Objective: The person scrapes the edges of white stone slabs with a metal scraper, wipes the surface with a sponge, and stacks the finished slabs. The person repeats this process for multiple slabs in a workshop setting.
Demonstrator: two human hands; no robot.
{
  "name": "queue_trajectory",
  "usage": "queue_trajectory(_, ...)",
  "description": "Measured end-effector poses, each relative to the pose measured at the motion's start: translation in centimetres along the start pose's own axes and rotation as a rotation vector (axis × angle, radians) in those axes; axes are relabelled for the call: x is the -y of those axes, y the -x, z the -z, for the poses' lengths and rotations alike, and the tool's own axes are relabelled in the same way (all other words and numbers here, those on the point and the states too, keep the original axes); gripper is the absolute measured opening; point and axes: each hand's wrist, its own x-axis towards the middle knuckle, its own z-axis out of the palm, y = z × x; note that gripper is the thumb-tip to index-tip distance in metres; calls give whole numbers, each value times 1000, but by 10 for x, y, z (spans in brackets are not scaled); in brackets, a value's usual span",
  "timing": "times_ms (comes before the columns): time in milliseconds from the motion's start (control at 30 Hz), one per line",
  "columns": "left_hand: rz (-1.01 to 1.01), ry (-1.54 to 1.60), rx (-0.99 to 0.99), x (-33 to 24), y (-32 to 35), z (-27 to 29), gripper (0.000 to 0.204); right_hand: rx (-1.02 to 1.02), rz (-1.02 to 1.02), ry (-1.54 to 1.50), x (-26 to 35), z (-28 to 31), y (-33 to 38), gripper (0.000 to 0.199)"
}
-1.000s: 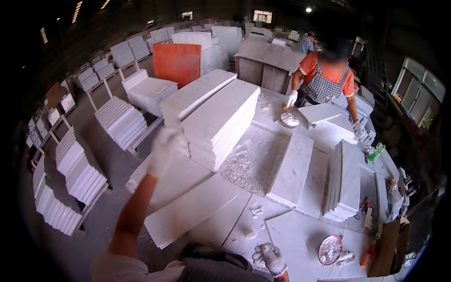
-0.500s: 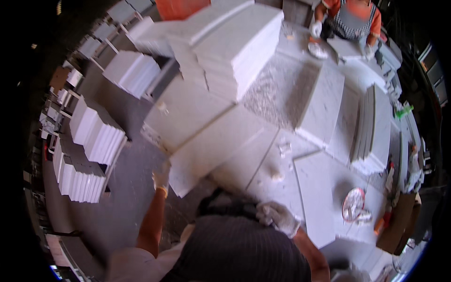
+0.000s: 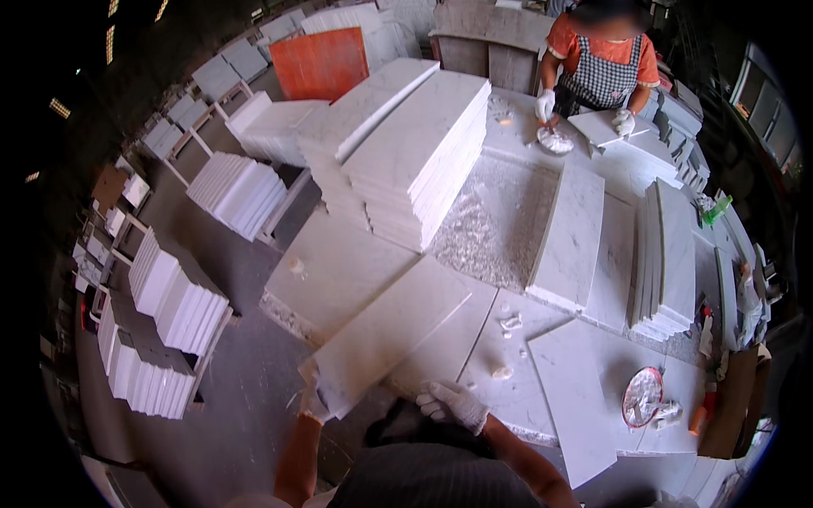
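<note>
A long white stone slab (image 3: 389,334) lies slanted across the near edge of the worktable (image 3: 542,398). My left hand (image 3: 313,398), in a white glove, grips the slab's near corner, which juts past the table edge. My right hand (image 3: 455,402), also gloved, rests fingers apart on the table surface just beside the slab's near long side.
A tall stack of white slabs (image 3: 423,152) stands behind, more slabs (image 3: 665,254) lean at the right. A round red-rimmed dish (image 3: 642,395) lies at the right. Across the table a person in an orange shirt (image 3: 597,59) works over a bowl. Racks of tiles (image 3: 169,296) line the floor at the left.
My left hand dropped from raised in the air to the slab's near corner. My right hand moved left along the table edge toward the slab. My head tilted downward.
</note>
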Motion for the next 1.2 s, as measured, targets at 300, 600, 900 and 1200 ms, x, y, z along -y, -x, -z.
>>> queue_trajectory(300, -89, 62, -54, 21, 58, -100, 50, -13, 11, -84, -9, -5, -54, 65)
queue_trajectory(600, -248, -731, -58, 27, 104, -131, 52, -37, 287, -678, -10, -45, -90, 58)
queue_trajectory(900, 3, -1098, 0, -68, 43, -79, 65, -67, 219, -683, -3, -29, -92, 58)
queue_trajectory(1200, 46, -1721, 25, -90, -17, -167, 64, 88, 324, -669, -32, 2, -121, 53)
